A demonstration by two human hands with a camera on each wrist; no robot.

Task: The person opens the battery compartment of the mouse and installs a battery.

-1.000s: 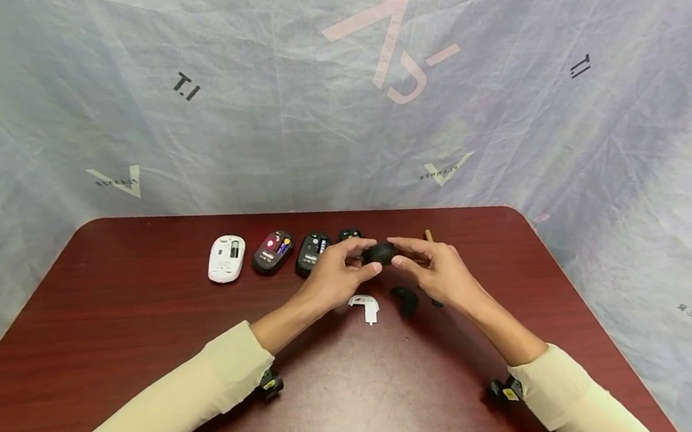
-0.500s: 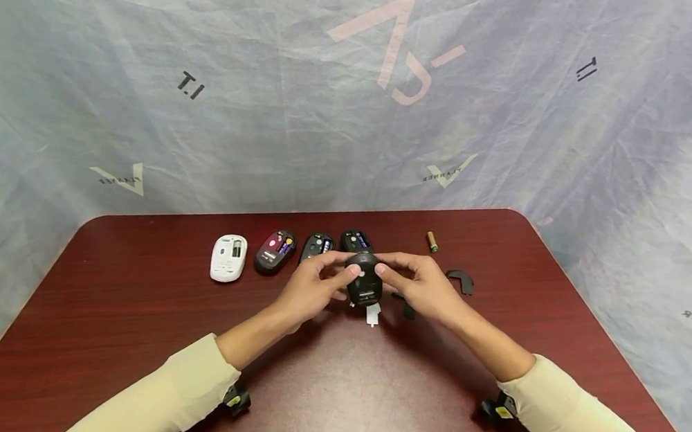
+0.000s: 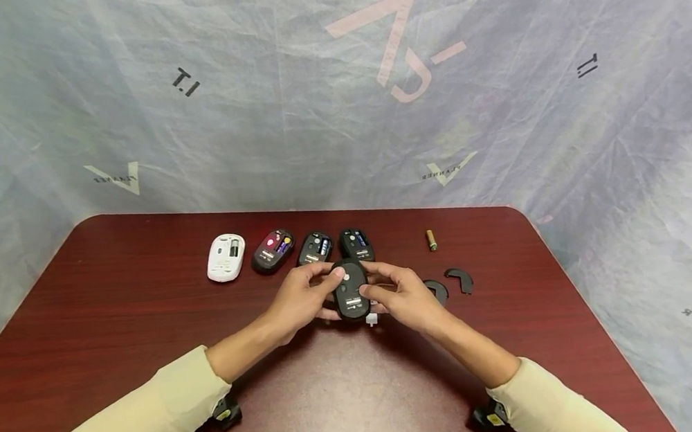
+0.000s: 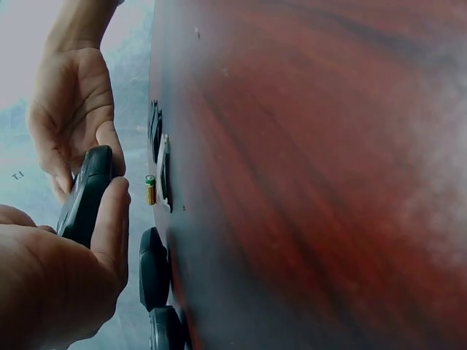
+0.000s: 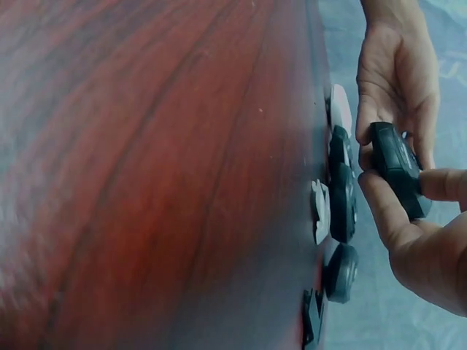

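Between both hands is a black computer mouse [image 3: 352, 297], its labelled underside turned up toward the head camera. My left hand [image 3: 300, 299] grips its left side, thumb on the upper part of the underside. From the right, my right hand [image 3: 405, 299] pinches the mouse, its thumb at the edge of the underside. Both wrist views show the mouse raised above the table, with fingers beneath it. Under the hands lies a white battery cover [image 3: 371, 319], mostly hidden in the head view. Close by the right hand are a black cover [image 3: 437, 290] and another curved black cover [image 3: 460, 280].
Along the back of the table [image 3: 143, 319] lie a white mouse [image 3: 226, 257], a dark red mouse [image 3: 273, 251], a black mouse [image 3: 314, 248] and another black mouse [image 3: 357, 244], undersides up with batteries showing. A single battery [image 3: 431, 240] lies to the right. A fabric backdrop [image 3: 335, 106] hangs behind.
The held mouse has tipped so its underside faces up, and has come nearer and slightly left with both hands. The loose battery and black covers on the right are now uncovered.
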